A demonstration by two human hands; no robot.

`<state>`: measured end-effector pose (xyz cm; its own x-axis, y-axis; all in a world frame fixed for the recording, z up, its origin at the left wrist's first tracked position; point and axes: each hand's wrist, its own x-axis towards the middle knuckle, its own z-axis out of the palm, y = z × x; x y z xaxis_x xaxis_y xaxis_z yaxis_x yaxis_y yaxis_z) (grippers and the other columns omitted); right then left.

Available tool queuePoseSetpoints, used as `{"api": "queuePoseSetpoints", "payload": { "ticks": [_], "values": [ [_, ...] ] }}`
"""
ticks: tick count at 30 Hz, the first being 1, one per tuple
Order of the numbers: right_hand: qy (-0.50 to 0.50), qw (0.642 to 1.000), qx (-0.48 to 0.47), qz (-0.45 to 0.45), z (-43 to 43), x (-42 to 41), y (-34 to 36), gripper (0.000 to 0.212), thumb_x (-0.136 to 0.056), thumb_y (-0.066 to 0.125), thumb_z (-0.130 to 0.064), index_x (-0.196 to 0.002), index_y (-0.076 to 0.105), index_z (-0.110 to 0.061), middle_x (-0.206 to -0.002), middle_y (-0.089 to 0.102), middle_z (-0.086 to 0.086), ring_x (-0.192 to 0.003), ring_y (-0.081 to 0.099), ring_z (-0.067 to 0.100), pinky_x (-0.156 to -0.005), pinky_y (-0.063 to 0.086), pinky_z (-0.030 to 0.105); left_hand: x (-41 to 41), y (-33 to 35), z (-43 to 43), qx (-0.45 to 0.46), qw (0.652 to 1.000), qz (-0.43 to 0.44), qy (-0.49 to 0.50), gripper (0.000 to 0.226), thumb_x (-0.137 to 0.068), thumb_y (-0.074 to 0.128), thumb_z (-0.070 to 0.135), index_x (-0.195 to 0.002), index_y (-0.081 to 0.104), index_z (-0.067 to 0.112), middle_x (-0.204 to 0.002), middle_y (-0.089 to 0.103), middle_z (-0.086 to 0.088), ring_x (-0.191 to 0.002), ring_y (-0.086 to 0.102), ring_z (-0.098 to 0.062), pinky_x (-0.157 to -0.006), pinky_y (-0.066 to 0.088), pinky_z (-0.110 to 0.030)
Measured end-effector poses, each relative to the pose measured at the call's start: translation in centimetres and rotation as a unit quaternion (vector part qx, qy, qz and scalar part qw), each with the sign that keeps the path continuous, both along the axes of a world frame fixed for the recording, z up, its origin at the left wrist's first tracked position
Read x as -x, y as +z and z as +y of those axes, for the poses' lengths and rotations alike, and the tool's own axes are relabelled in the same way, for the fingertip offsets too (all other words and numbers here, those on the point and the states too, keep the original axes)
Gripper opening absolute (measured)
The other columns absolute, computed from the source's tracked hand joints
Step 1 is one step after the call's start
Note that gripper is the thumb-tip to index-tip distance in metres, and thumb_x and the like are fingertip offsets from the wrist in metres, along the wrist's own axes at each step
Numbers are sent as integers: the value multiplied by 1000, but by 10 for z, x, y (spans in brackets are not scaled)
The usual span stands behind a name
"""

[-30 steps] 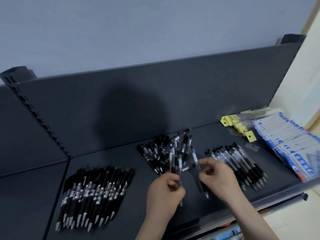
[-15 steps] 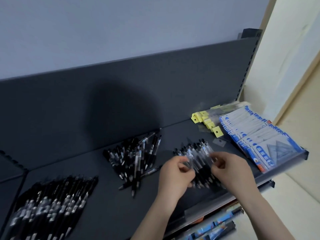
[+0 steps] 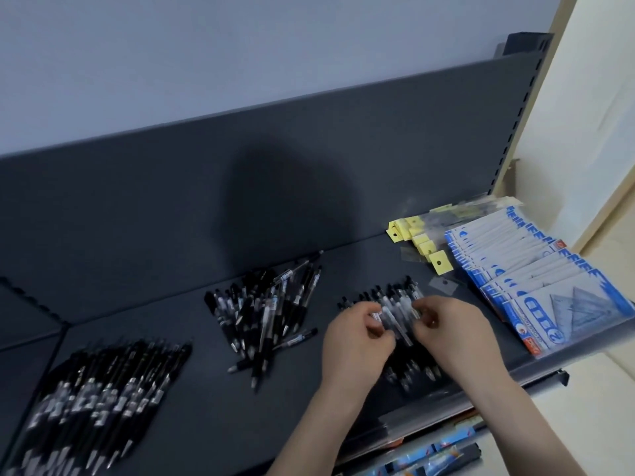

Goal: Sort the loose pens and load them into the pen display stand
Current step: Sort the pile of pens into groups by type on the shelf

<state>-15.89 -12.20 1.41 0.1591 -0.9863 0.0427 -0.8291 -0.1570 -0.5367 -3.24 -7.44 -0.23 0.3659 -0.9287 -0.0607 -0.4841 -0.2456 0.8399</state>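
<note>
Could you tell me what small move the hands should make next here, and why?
Probably lay the clear pens down onto the right-hand pen row, tips matching: both the left hand and right hand pinch them directly above it.

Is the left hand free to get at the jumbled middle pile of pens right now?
Probably yes: the left hand sits just right of the middle pile with bare shelf between, though its fingers seem to pinch a pen.
</note>
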Motion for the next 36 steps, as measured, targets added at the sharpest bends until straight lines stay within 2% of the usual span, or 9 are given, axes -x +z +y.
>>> {"api": "queuePoseSetpoints", "payload": {
  "ticks": [3, 7, 11, 15, 20, 23, 28, 32, 36],
  "values": [
    [9, 1000, -1, -22, 0, -5, 2, 31, -81, 63, -16, -111, 70, -23, -79, 67, -6, -81, 64, 19, -71, 49, 29, -11, 1, 8, 34, 998, -61, 2, 31, -82, 67, 17, -110, 66, 30, -87, 59, 13, -78, 59, -3, -73, 48, -13],
    [43, 999, -2, -33, 1, -19, 1, 30, -81, 63, -17, -109, 70, -25, -77, 65, -9, -80, 64, 17, -71, 47, 25, -41, -2, 23, 57, 992, -111, 35, 30, -81, 70, 17, -109, 68, 27, -88, 58, 15, -77, 58, -2, -75, 49, -15],
    [99, 994, 1, -42, 3, -44, -1, 29, -81, 63, -15, -109, 70, -23, -81, 68, -9, -78, 63, 12, -72, 47, 23, -79, -3, 42, 54, 984, -139, 99, 29, -80, 70, 16, -108, 69, 26, -87, 59, 14, -75, 58, 1, -73, 49, -13],
    [165, 985, -7, -42, -9, -80, -3, 26, -81, 61, -16, -104, 71, -25, -85, 69, -10, -84, 65, 11, -77, 48, 22, -111, 1, 58, 30, 973, -170, 152, 24, -81, 69, 19, -104, 68, 28, -87, 59, 15, -74, 57, -1, -66, 41, -11],
    [243, 968, 62, 21, -48, -130, -6, 31, -79, 55, -11, -103, 72, -23, -100, 72, -3, -97, 64, 19, -81, 50, 30, -129, 8, 62, 19, 965, -202, 166, 25, -83, 66, 20, -107, 67, 27, -92, 59, 13, -75, 54, -4, -68, 37, -14],
    [288, 950, 95, 70, -71, -154, -8, 33, -78, 54, -9, -104, 70, -20, -104, 69, 5, -98, 62, 27, -76, 48, 33, -134, 13, 60, 20, 960, -224, 165, 25, -84, 63, 20, -108, 66, 26, -92, 59, 12, -76, 53, -5, -68, 38, -16],
    [339, 918, 129, 159, -92, -177, -15, 33, -80, 53, -6, -108, 66, -17, -105, 60, 8, -100, 56, 30, -78, 50, 38, -143, 11, 59, -41, 951, -265, 157, 28, -87, 58, 26, -115, 63, 27, -111, 61, 7, -96, 60, -12, -71, 44, -22],
    [352, 902, 134, 208, -96, -186, -23, 40, -79, 49, -1, -110, 65, -19, -109, 60, 6, -103, 53, 29, -79, 50, 36, -147, 5, 57, -87, 948, -268, 148, 22, -87, 58, 27, -108, 64, 25, -106, 64, 5, -95, 61, -15, -73, 50, -28],
    [344, 900, 151, 219, -95, -188, -27, 41, -80, 47, 4, -108, 66, -19, -106, 61, 4, -102, 51, 26, -73, 50, 34, -148, 5, 55, -81, 948, -272, 147, 18, -88, 56, 23, -102, 67, 20, -99, 66, 4, -90, 62, -15, -71, 51, -28]
  ]
}}
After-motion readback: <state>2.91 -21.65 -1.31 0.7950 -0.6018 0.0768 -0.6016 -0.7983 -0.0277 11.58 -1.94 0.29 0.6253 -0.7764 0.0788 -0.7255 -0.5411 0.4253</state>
